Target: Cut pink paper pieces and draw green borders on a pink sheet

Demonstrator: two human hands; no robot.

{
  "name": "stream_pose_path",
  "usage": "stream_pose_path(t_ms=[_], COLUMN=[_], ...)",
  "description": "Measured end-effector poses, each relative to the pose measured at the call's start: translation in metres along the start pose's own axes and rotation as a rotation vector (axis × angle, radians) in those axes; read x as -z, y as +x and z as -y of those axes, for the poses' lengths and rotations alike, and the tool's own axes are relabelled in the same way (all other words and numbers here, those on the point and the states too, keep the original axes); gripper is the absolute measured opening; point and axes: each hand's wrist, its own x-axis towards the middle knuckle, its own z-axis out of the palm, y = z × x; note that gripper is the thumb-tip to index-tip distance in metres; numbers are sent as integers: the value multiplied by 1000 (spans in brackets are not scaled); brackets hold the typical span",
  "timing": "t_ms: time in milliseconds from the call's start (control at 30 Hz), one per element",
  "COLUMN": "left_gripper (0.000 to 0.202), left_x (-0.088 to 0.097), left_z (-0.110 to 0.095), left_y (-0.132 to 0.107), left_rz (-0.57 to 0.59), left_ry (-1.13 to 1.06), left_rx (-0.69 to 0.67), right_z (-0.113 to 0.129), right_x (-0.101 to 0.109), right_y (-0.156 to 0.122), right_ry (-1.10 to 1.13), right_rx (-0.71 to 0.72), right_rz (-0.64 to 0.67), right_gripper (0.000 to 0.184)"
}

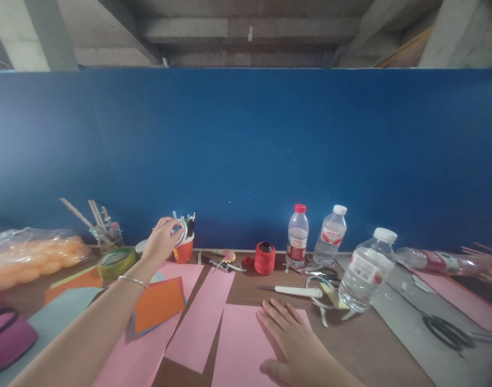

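My left hand (163,238) reaches to the red cup (184,251) at the back of the table. Its fingers are closed around a white ring that looks like a roll of tape (183,230), at the cup's rim. Pens (193,221) stand upright in that cup. My right hand (288,336) lies flat, fingers spread, on a pink sheet of paper (238,344). Just beyond its fingertips rests a white-handled knife (298,291). Left of this sheet lies a narrower pink strip (205,322), and orange paper (159,305) sits under my left forearm.
Three upright bottles, including a red-capped one (297,236), stand behind and right of my right hand. A red container (265,258) is at the back middle. Black-handled scissors (447,330) lie far right. Green tape (117,262) and a bag of orange balls (36,255) are left.
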Motion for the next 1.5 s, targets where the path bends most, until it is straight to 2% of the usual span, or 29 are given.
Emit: stream_pose_path(t_ms=[167, 467, 633, 933, 1133, 1233, 1300, 1400, 1500], left_gripper=[25, 28, 29, 26, 28, 24, 21, 23, 20], left_x=[-3, -5, 0, 33, 75, 96, 103, 98, 83], left_z=[3, 20, 23, 11, -13, -33, -51, -85, -125], left_y=[8, 29, 36, 55, 58, 45, 26, -19, -72], left_rz=[5, 176, 210, 22, -192, -300, -304, -146, 158], left_ry=[-1, 7, -13, -169, -415, -546, -658, -866, -1029], left_rx=[1, -4, 14, 202, 252, 256, 249, 232, 202], right_z=[-1, -4, -10, -12, -11, -10, -9, -9, -8], right_x=[1, 2, -1, -2, 0, 0, -1, -5, -11], right_y=[0, 1, 3, 8, 6, 5, 4, 1, -4], right_ry=[12, 14, -2, 9, -8, 1, -3, -30, -28], right_rx=[3, 28, 48, 55, 42, 53, 42, 39, 91], right_rz=[11, 1, 8, 18, 30, 9, 1, -60, -251], right_gripper=[87, 85, 80, 84, 83, 80, 85, 92, 88])
